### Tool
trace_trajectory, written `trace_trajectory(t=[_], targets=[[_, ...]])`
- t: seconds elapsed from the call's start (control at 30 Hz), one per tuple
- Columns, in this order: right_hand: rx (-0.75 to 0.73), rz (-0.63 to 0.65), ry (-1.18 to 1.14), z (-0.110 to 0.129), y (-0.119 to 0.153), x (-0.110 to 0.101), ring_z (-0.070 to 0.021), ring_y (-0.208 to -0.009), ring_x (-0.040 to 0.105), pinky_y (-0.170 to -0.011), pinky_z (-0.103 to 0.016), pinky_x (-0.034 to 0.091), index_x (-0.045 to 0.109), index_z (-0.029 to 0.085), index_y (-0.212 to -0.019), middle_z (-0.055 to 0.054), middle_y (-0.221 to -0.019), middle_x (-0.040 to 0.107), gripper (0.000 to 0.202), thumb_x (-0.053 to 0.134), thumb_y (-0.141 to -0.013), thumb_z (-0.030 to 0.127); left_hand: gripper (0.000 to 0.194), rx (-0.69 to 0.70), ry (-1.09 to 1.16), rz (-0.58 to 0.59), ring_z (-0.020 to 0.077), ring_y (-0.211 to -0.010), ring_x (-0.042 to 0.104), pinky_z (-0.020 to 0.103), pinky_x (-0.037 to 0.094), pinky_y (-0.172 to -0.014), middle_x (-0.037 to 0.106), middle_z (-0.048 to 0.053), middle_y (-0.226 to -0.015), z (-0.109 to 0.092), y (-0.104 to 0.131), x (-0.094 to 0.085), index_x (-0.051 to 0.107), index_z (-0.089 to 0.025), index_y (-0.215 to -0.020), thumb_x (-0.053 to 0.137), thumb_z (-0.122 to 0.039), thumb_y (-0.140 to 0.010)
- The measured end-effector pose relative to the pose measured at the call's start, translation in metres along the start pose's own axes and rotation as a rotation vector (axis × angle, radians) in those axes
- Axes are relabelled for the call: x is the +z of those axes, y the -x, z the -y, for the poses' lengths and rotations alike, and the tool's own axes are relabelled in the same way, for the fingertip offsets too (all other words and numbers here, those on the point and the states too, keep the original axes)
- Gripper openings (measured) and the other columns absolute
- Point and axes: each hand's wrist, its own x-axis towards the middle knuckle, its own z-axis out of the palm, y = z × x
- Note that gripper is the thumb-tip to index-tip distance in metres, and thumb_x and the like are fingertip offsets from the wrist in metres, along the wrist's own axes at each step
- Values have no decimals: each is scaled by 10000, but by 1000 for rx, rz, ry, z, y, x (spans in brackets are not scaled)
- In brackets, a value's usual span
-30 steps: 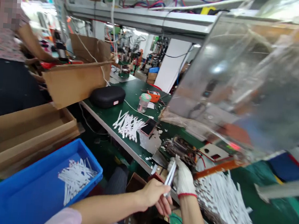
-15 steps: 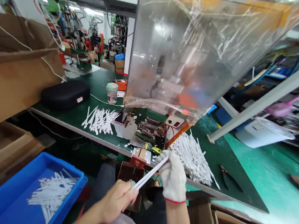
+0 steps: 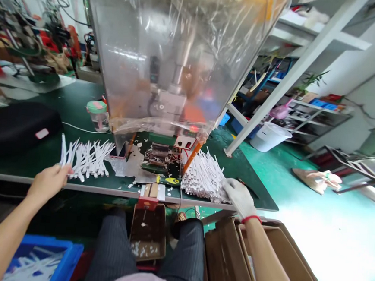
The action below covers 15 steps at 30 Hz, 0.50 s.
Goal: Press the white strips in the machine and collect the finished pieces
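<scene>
My bare left hand (image 3: pixel 49 181) is closed on some white strips (image 3: pixel 63 150) at the left end of the green bench, beside a loose pile of white strips (image 3: pixel 90 159). My right hand (image 3: pixel 238 195), in a white glove with a red cuff, reaches the right edge of a larger pile of white strips (image 3: pixel 202 174). Its fingertips touch the strips there; whether they grip any is too small to tell. Between the piles stand a machine behind a clear plastic cover (image 3: pixel 177 61) and a yellow-and-black tool (image 3: pixel 168 181).
A lidded jar (image 3: pixel 97 115) and a black case (image 3: pixel 19 127) stand at the left of the bench (image 3: pixel 77 93). Below are a blue bin (image 3: pixel 70 252) with strips, a small brown bin (image 3: pixel 162 229) and cardboard boxes (image 3: pixel 230 256). A slanted white post (image 3: pixel 275 95) rises at the right.
My hands have moved apart from the strips held between them, the left to the left pile and the right to the right pile. The view has turned right.
</scene>
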Motion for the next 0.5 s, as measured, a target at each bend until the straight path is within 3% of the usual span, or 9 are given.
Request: trace_trajectory(t=[0.1,0.17,0.23,0.37,0.5], targets=[[34,-16,277,-2,-46,-15,-247,-890,632,-709,-301,431,661,206,-1021,-97,-976,696,372,446,-841,451,516,63,-276,-37,312,-722,610,295,366,-593,609,103,-676,-6,-25,7,621,-123,-899,335,-551,-860],[48,36,369,0,-73,-16,-280,-933,631,-728,-324,431,662,188,-1059,-132,-1011,692,414,462,-836,473,606,65,-312,-76,365,-754,628,327,379,-593,628,142,-709,-5,-27,15,595,-100,-1030,303,-603,-863],[50,89,400,4,-94,-11,-303,-948,632,-741,-341,434,686,164,-1015,-161,-1004,692,395,515,-814,458,576,102,-257,-99,375,-788,637,346,399,-624,647,129,-736,-1,-21,24,577,-136,-1064,305,-603,-867],[78,139,383,13,-125,4,-298,-959,637,-801,-355,447,714,95,-918,-205,-967,685,339,640,-780,395,369,131,-93,-82,312,-750,637,323,416,-650,648,64,-683,12,0,37,565,-216,-771,408,-543,-837],[60,107,313,19,-140,6,-208,-894,635,-802,-377,504,643,98,-1029,-119,-1003,657,341,605,-882,403,414,46,72,-11,229,-544,560,296,401,-567,538,24,-488,27,28,44,498,-220,-558,495,-589,-744]])
